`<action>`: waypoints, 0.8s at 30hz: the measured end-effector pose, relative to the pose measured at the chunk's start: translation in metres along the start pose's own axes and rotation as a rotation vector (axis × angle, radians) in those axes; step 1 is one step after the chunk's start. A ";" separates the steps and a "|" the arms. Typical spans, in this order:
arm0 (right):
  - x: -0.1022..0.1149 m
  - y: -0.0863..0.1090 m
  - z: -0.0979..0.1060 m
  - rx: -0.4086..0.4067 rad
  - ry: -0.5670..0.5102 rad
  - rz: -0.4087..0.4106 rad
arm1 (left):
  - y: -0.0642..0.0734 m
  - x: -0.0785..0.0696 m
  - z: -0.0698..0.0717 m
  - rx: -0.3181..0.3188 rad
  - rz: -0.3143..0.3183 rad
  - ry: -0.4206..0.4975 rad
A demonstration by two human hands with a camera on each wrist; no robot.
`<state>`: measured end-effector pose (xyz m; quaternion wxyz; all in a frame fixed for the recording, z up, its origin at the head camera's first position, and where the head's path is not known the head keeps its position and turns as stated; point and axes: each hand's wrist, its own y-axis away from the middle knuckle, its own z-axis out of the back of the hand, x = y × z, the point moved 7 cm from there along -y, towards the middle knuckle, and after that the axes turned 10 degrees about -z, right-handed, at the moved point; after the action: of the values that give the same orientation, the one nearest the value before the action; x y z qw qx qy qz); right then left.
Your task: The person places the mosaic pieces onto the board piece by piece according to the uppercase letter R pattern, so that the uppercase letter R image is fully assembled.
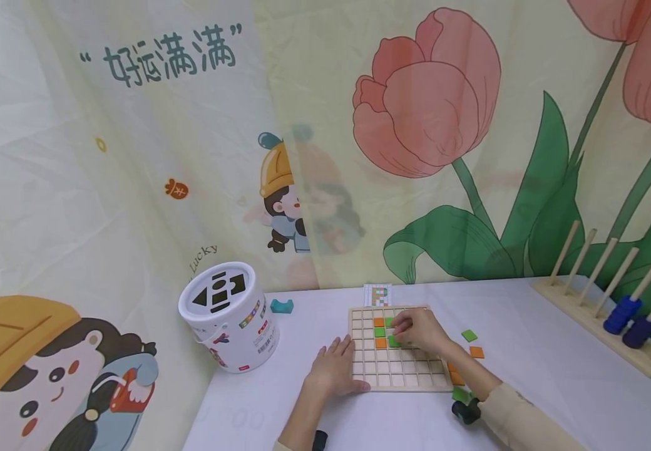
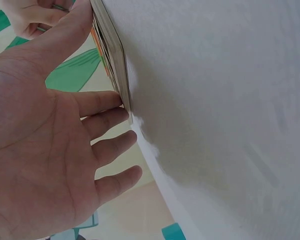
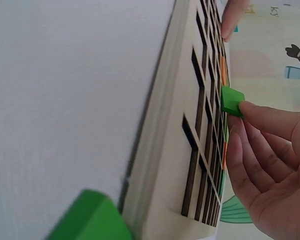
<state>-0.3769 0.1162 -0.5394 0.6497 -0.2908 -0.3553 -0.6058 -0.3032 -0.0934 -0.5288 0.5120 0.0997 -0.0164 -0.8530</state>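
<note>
A wooden grid board point(image 1: 399, 379) lies on the white table, with orange tiles point(image 1: 379, 322) and green tiles point(image 1: 379, 332) in some of its upper cells. My left hand point(image 1: 333, 368) rests along the board's left side, fingers spread and fairly straight, the thumb by the near edge. In the left wrist view, fingertips meet the board's rim point(image 2: 121, 70). Over the upper middle of the grid, my right hand point(image 1: 422, 330) pinches a green square tile point(image 3: 232, 101) between thumb and fingers. That tile is tilted above the cells in the right wrist view.
Loose green point(image 1: 469, 336) and orange tiles point(image 1: 476, 352) lie right of the board. A small pattern card point(image 1: 378, 295) sits behind it. At left stand a white bucket point(image 1: 235, 332) and a teal block point(image 1: 282, 306). A wooden peg stand point(image 1: 596, 316) with blue rings is at right.
</note>
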 end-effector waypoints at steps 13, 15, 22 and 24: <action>0.004 0.000 -0.004 -0.043 0.020 0.004 | 0.001 0.001 0.002 0.000 0.008 0.009; 0.004 0.000 -0.004 -0.037 0.020 0.004 | 0.000 0.001 0.002 0.002 0.006 0.003; -0.001 0.004 0.005 -0.038 0.003 -0.018 | 0.002 -0.001 0.004 0.001 0.008 0.005; -0.002 0.007 0.013 -0.050 -0.015 -0.026 | 0.002 -0.001 0.004 -0.002 0.009 0.005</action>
<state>-0.3713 0.1284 -0.5332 0.6316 -0.3069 -0.3490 -0.6206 -0.3017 -0.0941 -0.5243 0.5162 0.1012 -0.0145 -0.8504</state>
